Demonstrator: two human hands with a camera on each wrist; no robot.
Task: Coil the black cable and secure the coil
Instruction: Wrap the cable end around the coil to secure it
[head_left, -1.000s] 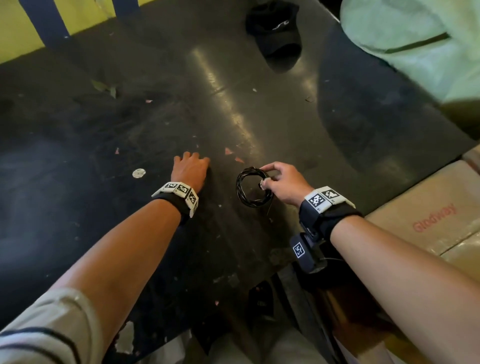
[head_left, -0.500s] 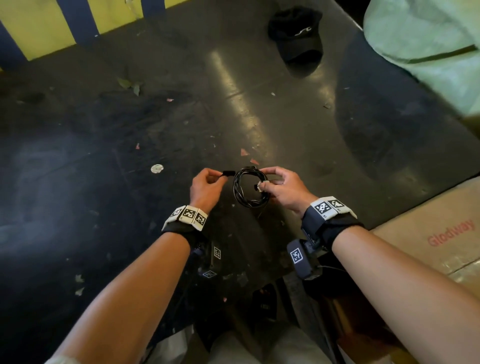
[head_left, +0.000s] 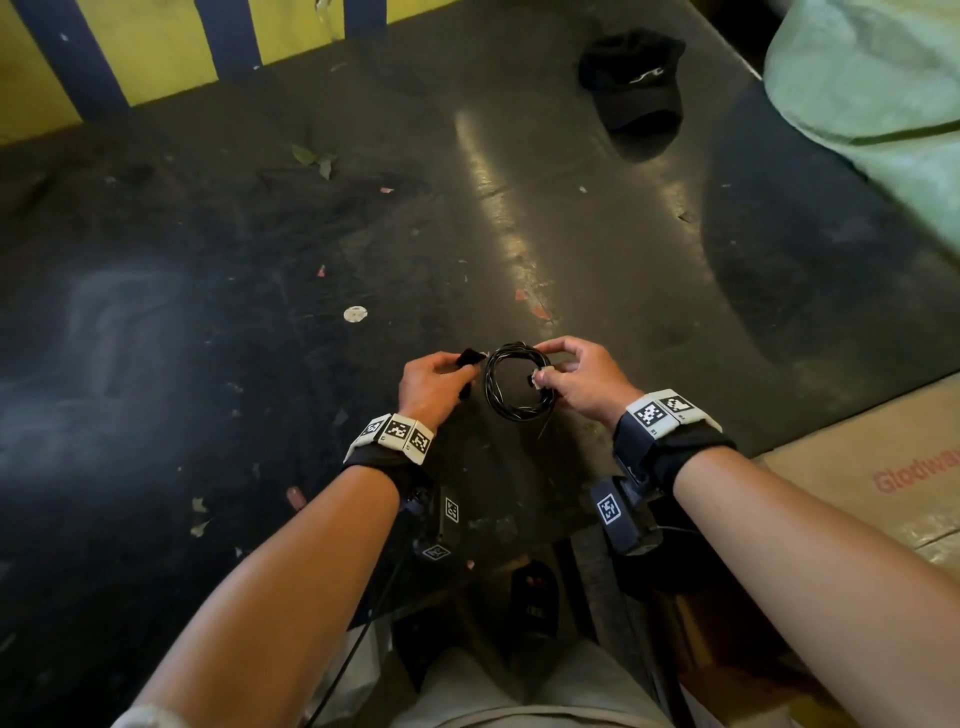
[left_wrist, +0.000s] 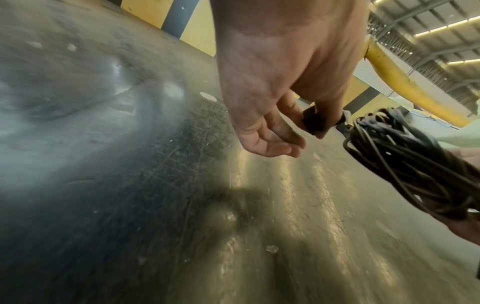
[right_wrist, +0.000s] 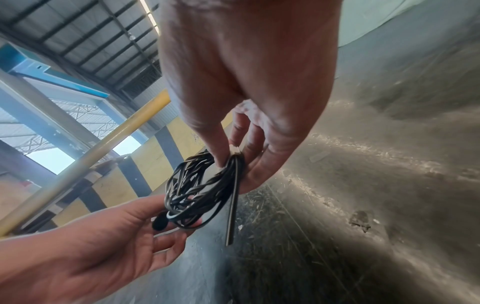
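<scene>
Dark, scuffed and dusty, the worn black counter (head_left: 519, 218) spreads out under my arms, with yellow and blue barrier panels (head_left: 156, 47) along its far edge, a black cap (head_left: 631, 83) lying far right, and a brown cardboard box (head_left: 883, 467) at my near right.

I hold the coiled thin black cable (head_left: 517, 382) in the air just above the near middle of the counter, between my two hands. My right hand (head_left: 576, 382) pinches the right side of the ring, thumb and forefinger closed over the bundled strands and a small pale tab (head_left: 537, 376), so the loops stay stacked and cannot spring apart. One stiff loose end (right_wrist: 232, 216) hangs down below that pinch.

My left hand (head_left: 431, 387) pinches a small black piece (head_left: 470, 358) at the coil's left edge; its other fingers (left_wrist: 275, 144) hang loosely curled. I cannot tell whether that piece is a plug or a fastening strap. I judge the winding done and the securing not yet made, so I keep both grips firm.
</scene>
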